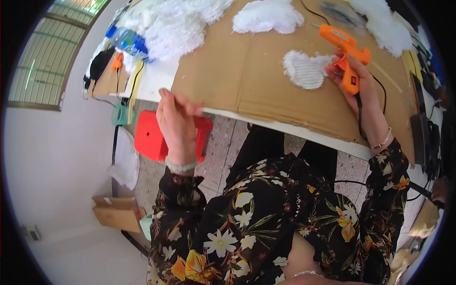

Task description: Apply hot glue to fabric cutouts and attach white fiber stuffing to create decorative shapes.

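Note:
My right hand (363, 83) is closed around the handle of an orange hot glue gun (339, 38), its nozzle pointing to the far left. The gun's black cord hangs down past my wrist. Just left of these fingers, a small white fluffy piece (306, 70) with a ribbed surface lies on the cardboard. My left hand (176, 118) hovers by the table's near edge, above a red stool (151, 135). Its fingers are apart, slightly smeared by motion, and nothing shows in them.
Brown cardboard (223, 71) covers much of the table. At the far left are a heap of white fluff (175, 28) and a blue-capped plastic bottle (127, 42). Another fluffy white piece (268, 15) lies at the far side. A cardboard box (116, 213) rests at the lower left.

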### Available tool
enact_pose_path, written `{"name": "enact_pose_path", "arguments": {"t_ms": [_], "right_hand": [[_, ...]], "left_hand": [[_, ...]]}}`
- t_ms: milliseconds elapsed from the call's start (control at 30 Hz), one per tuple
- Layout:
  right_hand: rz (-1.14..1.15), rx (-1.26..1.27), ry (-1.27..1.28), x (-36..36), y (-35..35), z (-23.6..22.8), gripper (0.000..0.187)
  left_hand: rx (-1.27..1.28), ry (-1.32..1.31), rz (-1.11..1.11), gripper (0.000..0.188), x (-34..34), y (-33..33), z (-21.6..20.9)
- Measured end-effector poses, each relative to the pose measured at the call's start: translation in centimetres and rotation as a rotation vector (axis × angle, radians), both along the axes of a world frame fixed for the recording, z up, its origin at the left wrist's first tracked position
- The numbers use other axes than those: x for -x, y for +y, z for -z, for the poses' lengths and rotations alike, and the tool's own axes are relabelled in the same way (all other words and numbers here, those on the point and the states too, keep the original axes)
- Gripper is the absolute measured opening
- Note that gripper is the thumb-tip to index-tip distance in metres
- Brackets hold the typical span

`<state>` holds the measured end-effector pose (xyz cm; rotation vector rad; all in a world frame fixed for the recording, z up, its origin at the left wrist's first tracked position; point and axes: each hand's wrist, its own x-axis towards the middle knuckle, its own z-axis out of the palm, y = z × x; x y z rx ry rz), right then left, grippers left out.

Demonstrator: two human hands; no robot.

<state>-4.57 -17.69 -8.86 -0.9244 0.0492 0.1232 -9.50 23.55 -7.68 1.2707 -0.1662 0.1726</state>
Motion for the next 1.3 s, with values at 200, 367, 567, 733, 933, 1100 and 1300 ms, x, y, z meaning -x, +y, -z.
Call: {"name": "enact_pose_path", "arguments": {"t_ms": [200,367,567,733,933,1100,1300], "right_hand": [[0.006,0.025,0.008,0.0,0.1,0.3,0.039],[-0.027,0.018,0.003,-0.2,0.5,0.3,0.04],[-0.015,0.023,-0.003,-0.1,0.1,0.4,0.041],[-0.021,0.048,-0.002,0.3,-0.2,0.3,0.041],[-0.01,0.05,-0.006,-0.3,0.3,0.4,0.041],[0.017,0.099,-0.088,1.0,0.4,-1.4,0.036],[-0.125,0.366,-0.123,4.0,-1.1,-3.6,0.042]], "left_hand": [[0.171,0.162,-0.029,0.084,-0.5,-4.2,-1.4],[0.258,-0.032,0.295,0.056,-2.5,2.6,3.5],[-0.535,-0.073,-0.173,0.073,0.8,-2.8,-2.5],[-1.512,-0.657,-0.564,0.072,0.5,0.4,-1.8],[-1.179,-0.657,-0.337,0.042,-0.7,-6.3,-2.6],[-1.392,-0.939,-0.101,0.041,-3.5,-10.0,-1.6],[-1.326,-1.037,0.097,0.032,-7.0,-13.0,-1.4]]}}
